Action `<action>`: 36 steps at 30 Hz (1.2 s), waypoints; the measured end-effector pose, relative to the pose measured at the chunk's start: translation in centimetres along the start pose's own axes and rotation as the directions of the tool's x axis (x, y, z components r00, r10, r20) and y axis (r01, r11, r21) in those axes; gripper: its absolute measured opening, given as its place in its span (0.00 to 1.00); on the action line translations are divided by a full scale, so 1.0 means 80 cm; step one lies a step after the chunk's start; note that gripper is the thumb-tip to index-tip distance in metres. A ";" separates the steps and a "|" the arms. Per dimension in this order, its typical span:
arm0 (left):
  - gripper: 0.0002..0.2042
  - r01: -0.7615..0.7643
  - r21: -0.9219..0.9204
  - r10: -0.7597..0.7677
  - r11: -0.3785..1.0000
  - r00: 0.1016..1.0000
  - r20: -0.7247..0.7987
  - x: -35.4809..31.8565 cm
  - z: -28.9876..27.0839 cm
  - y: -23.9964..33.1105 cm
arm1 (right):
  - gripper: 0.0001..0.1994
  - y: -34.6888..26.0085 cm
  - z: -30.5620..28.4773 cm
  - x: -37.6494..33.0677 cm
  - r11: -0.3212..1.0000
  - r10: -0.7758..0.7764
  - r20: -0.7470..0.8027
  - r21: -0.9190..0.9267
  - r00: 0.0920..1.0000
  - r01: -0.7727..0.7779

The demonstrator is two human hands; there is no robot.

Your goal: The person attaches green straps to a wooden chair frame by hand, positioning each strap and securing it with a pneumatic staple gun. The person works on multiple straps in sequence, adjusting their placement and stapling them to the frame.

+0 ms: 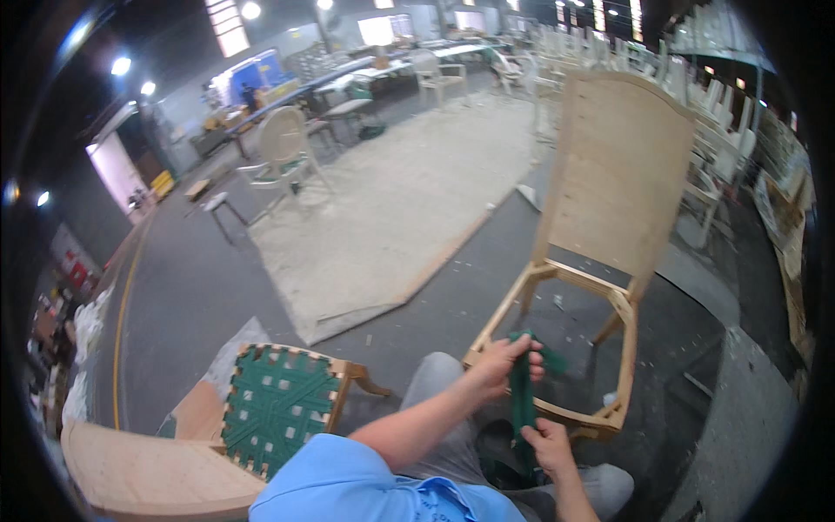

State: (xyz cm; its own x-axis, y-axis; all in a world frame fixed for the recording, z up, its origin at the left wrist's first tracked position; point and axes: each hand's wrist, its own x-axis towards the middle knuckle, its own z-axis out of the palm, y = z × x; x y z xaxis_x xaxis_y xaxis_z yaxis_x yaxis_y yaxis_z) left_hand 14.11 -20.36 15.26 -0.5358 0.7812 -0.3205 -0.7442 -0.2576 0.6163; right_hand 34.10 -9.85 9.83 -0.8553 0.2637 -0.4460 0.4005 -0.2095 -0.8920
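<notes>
The flat green strap (521, 396) is held near the front edge of the seat frame of a pale wooden chair (619, 174). It is closed upon by the left grip (504, 364) and, lower, pinched by the right grip (551, 448). At left, green webbing (280, 404) is interlaced. Lettering on the blue shirt (344, 478) cannot be read.

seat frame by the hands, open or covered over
Open: dark floor shows through the seat frame, while the left chair has green webbing woven across.
</notes>
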 end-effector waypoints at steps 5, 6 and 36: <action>0.15 0.026 0.564 0.191 0.826 0.927 -0.322 0.042 -0.060 -0.001 | 0.10 0.032 -0.083 0.007 0.949 -0.291 -0.246 -0.192 0.924 0.248; 0.16 0.068 0.714 0.336 0.697 0.849 -0.408 0.063 -0.078 0.012 | 0.13 0.032 -0.120 0.017 0.937 -0.348 -0.408 -0.191 0.844 0.293; 0.26 0.280 0.452 0.150 0.847 0.689 -0.709 0.078 -0.170 -0.070 | 0.21 0.115 -0.301 0.060 0.992 0.122 -0.716 0.111 0.687 -0.061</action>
State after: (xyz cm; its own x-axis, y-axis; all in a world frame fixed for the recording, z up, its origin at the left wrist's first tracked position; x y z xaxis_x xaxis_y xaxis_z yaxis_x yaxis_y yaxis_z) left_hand 9.47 -21.74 0.05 -0.7637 0.0969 -0.6382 -0.6001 0.2579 0.7572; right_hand 41.57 12.20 -2.28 -0.3036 0.8298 -0.4683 0.4126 -0.3285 -0.8496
